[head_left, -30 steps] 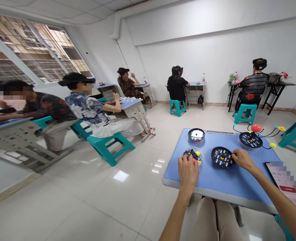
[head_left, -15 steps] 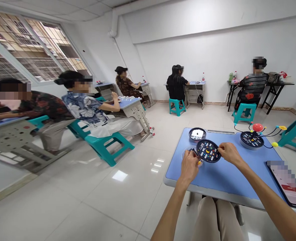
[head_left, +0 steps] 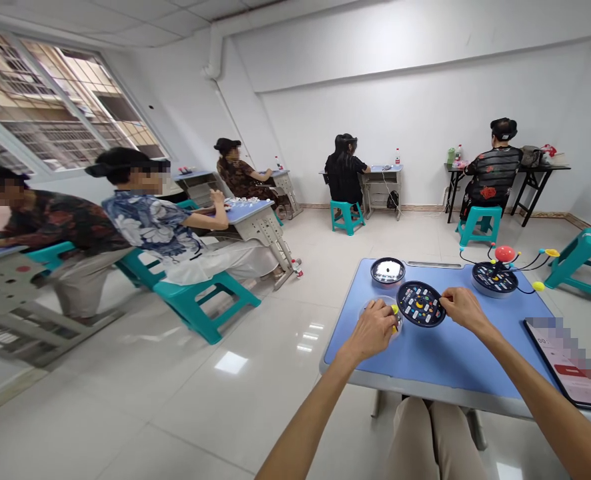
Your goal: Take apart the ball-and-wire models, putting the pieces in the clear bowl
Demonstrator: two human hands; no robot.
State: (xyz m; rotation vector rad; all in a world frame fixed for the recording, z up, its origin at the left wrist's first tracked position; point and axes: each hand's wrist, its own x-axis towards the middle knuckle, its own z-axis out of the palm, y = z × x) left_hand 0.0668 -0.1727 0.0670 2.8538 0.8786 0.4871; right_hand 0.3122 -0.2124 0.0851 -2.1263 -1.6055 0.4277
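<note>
My right hand [head_left: 461,308] pinches the edge of a round black disc [head_left: 420,304] printed with small coloured planets, held tilted above the blue desk. To its left my left hand [head_left: 375,328] is curled over a clear round container [head_left: 364,308]; a small yellow piece [head_left: 394,309] shows at its fingertips, and the rest of what it touches is hidden. Behind that hand sits a round black-rimmed dish [head_left: 388,271] with a shiny inside. A planet model [head_left: 504,255] with a red ball and coloured balls on curved arms stands on a black base at the back right.
A phone [head_left: 565,367] lies on the right of the blue desk [head_left: 445,363]. Green stools [head_left: 588,260] stand beyond it and at left. Several people sit at other desks, the nearest [head_left: 160,227] at left. A bottle [head_left: 296,268] is on the floor.
My left hand has moved off the disc's edge and down over the clear container. The disc, still in my right hand, sits slightly farther right. The whole view has shifted a little.
</note>
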